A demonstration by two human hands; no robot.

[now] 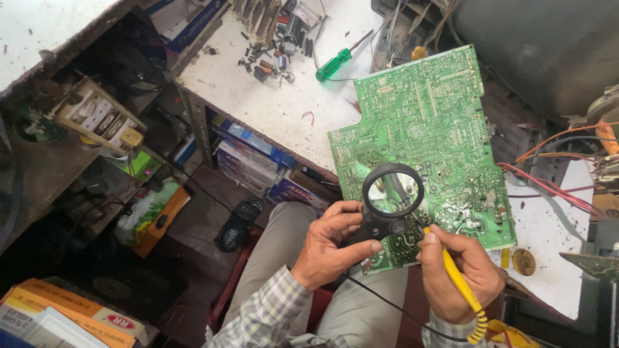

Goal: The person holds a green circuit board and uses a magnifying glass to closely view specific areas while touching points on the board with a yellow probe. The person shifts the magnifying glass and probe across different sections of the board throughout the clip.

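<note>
- The left hand (329,248) is closed around the black handle of a magnifying glass (392,192), with its round lens held just above the lower part of the green circuit board (419,142).
- The right hand (461,274) is clamped on a yellow soldering iron (454,274), held like a pen just right of the lens handle; its tip is hidden against the board, so I cannot tell whether it touches.
- To do this well, I judge the lens should stay level and steady over the joint, while the iron comes in from the side, clear of the lens rim.
- The iron's long axis runs diagonally: tip end up and left toward the board, coiled cord end down and right toward the person.
- The board lies solder side up, overhanging the white bench (277,109); its long axis runs from the lap up and away.
- A green-handled screwdriver (334,64) lies on the bench, up and left of the board, well apart.
</note>
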